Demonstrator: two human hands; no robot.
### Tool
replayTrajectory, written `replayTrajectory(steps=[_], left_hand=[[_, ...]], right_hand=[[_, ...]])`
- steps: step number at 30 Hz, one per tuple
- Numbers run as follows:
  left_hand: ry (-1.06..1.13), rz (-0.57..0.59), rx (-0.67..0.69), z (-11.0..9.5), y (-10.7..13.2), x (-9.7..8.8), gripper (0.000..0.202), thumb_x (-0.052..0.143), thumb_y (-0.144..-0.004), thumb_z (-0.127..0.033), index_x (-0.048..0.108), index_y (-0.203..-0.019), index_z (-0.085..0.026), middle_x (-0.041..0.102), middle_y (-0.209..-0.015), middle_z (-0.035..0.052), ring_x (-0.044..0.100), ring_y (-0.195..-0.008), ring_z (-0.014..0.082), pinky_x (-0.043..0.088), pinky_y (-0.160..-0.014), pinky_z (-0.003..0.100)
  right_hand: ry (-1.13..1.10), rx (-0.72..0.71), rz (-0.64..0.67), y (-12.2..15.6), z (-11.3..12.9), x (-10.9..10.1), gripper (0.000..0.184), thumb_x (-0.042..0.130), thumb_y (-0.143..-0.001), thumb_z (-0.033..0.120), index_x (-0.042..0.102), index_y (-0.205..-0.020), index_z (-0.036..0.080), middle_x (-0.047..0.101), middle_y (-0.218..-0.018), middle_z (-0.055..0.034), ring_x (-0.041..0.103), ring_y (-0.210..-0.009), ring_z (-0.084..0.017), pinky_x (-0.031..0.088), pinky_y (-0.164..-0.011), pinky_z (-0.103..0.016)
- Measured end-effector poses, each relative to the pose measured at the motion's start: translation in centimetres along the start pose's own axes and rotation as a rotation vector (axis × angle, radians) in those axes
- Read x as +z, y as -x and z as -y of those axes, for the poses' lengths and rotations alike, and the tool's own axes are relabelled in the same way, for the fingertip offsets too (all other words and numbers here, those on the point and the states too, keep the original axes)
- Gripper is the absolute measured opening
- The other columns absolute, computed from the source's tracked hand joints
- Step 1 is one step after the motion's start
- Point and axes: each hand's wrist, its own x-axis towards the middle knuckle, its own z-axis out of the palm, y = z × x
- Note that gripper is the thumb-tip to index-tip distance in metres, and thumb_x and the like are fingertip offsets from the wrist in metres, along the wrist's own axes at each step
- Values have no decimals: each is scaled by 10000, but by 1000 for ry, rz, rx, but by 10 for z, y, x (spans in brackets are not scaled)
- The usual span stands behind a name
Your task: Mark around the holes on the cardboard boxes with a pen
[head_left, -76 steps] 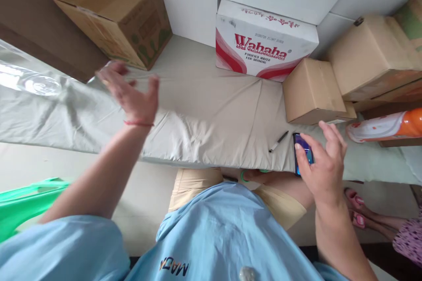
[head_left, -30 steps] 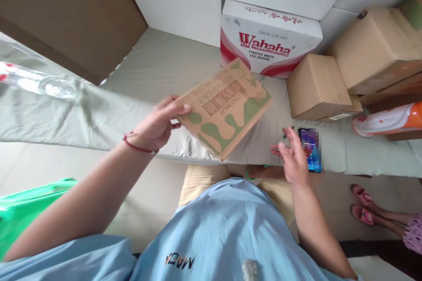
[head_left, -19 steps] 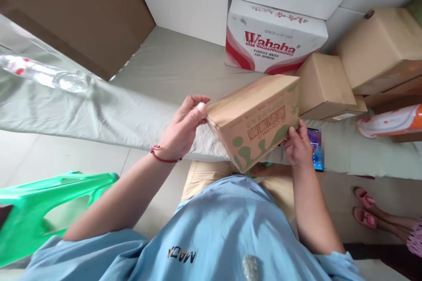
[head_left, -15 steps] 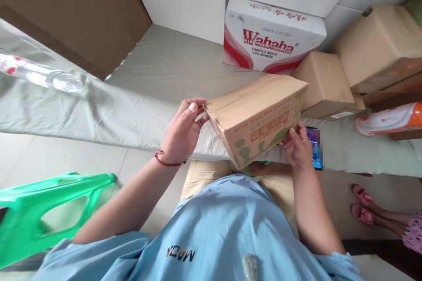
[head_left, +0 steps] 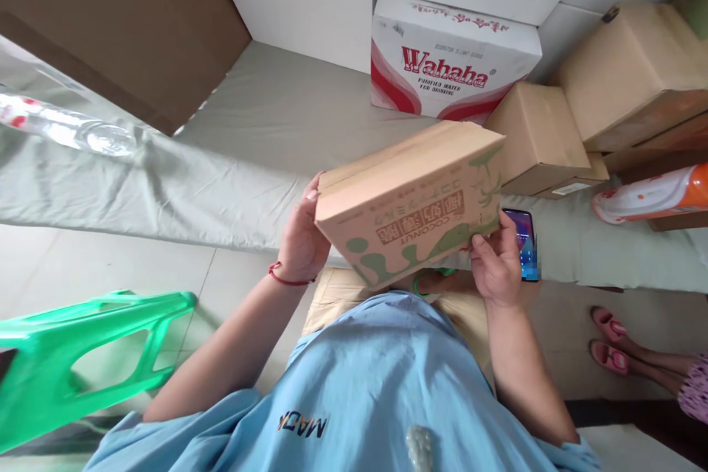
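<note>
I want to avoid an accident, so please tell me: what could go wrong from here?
The carton is held tilted between the left hand and the right hand, so it might slip if either grip loosens. The phone lies close to the right hand, near the front edge of the cloth-covered surface, so a nudge could knock it off.

**Blue above, beige below**

The T-shirt (head_left: 354,376) is light blue, short-sleeved, with small dark lettering (head_left: 303,425) touched with orange and a grey patch (head_left: 419,448). The shorts (head_left: 330,291) are beige. A thin red cord bracelet (head_left: 292,282) circles the wrist of the left hand (head_left: 304,240); green footwear (head_left: 415,285) shows in part.
</note>
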Motion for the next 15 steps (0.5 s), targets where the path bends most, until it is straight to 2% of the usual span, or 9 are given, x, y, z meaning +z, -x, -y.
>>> replayTrajectory(steps=[4, 7, 9, 11, 15], left_hand=[[48, -74, -106, 1, -3, -12, 425, 694, -869, -644, 745, -1045, -260, 806, -1163, 74, 709, -1299, 380, 630, -997, 491], [56, -79, -157, 5, -4, -16, 571, 682, -849, -761, 752, -1095, -250, 819, -1148, 99, 704, -1305, 411, 636, -995, 538], [57, -65, -107, 6, -4, -16, 656, 631, -873, -806, 746, -1204, -252, 810, -1263, 99, 661, -1381, 416, 629, -1026, 549], [69, -50, -48, 6, -5, -15, 694, 553, -929, -823, 725, -1297, -261, 765, -1424, 68, 590, -1481, 401, 615, -1067, 531], [82, -22, -41, 7, -8, -20, 759, 438, -986, -851, 676, -1413, -271, 627, -1641, -4, 445, -1613, 394, 585, -1117, 500]], right_hand=[[135, -144, 133, 15, 27, 8, 722, 703, -992, 539, 412, -1630, 366, 637, -1540, -132, 689, -1357, -325, 651, -1073, -553], [251, -311, 220, 29, 46, 17, 742, 674, -1037, 436, 350, -1702, 377, 434, -1751, -132, 543, -1569, -351, 640, -1138, -563], [339, -455, 259, 38, 56, 24, 784, 675, -1038, 351, 321, -1736, 395, 322, -1818, -108, 434, -1654, -362, 645, -1152, -552], [406, -598, 296, 46, 64, 31, 848, 678, -1028, 271, 279, -1763, 412, 280, -1841, -84, 380, -1687, -361, 641, -1168, -550], [472, -837, 350, 52, 76, 43, 898, 673, -996, 110, 303, -1770, 374, 304, -1848, -68, 438, -1661, -320, 624, -1203, -495]])
